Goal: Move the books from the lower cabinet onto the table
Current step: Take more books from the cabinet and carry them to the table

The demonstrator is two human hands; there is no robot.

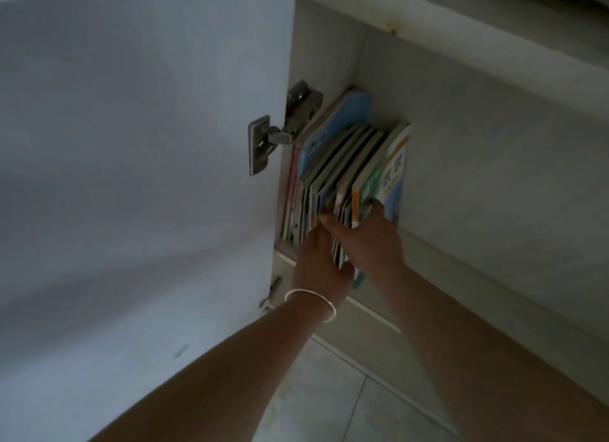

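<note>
Several thin books stand upright in a row at the left end of the lower cabinet, leaning against its left wall. My left hand, with a silver bangle on the wrist, reaches into the row, its fingers lying against the left books' front edges. My right hand grips the rightmost bunch, its thumb on the green and blue cover and a finger pushed between the books. The bottom edges of that bunch stick out past the cabinet's front lip. The table is out of view.
The open white cabinet door stands at the left with two metal hinges. To the right of the books the cabinet holds nothing visible. Pale floor tiles lie below.
</note>
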